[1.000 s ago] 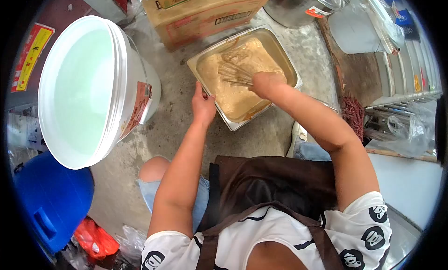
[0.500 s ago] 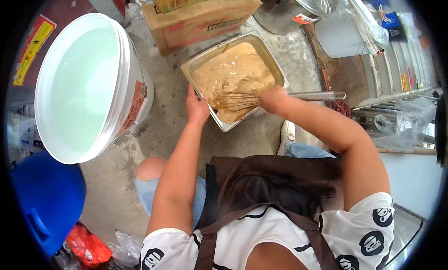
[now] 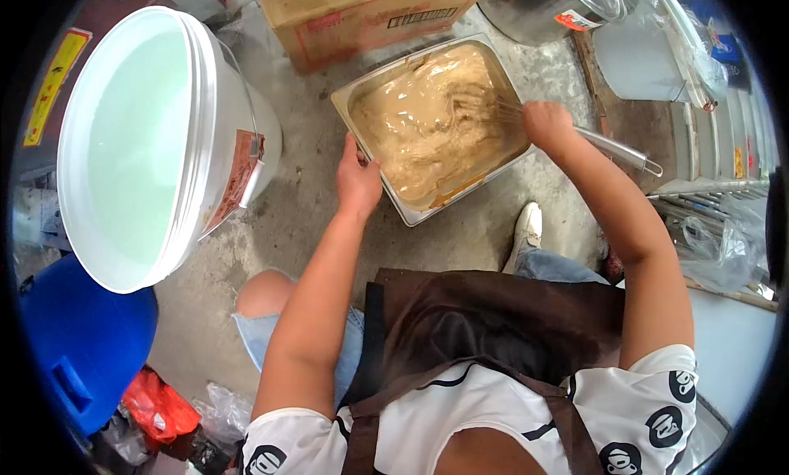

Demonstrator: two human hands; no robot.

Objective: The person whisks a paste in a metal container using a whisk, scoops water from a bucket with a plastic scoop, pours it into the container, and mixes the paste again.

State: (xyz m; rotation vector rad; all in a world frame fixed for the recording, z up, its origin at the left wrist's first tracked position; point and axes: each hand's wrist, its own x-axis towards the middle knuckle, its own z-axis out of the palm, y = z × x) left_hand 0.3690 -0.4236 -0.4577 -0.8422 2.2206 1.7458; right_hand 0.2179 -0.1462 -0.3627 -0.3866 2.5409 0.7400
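A rectangular metal tray (image 3: 480, 177) of thick tan batter (image 3: 411, 122) rests on the concrete floor, turned at an angle. My right hand (image 3: 548, 123) is closed round a metal whisk (image 3: 618, 149) at the tray's right edge. The whisk's wires point left into the batter, partly sunk, and its handle sticks out to the lower right. At the left edge of the tray, my left hand (image 3: 359, 179) grips the rim, with the thumb and a finger showing.
A large white bucket (image 3: 197, 146) of pale liquid stands at the left, above a blue plastic barrel (image 3: 90, 335). Behind the tray is a cardboard box (image 3: 370, 23). A metal pot (image 3: 526, 11) stands at the back right, near a wire rack (image 3: 699, 200).
The whisk has swung through the batter to the tray's right side, with my right hand moving right and up. My left hand keeps its hold on the rim.
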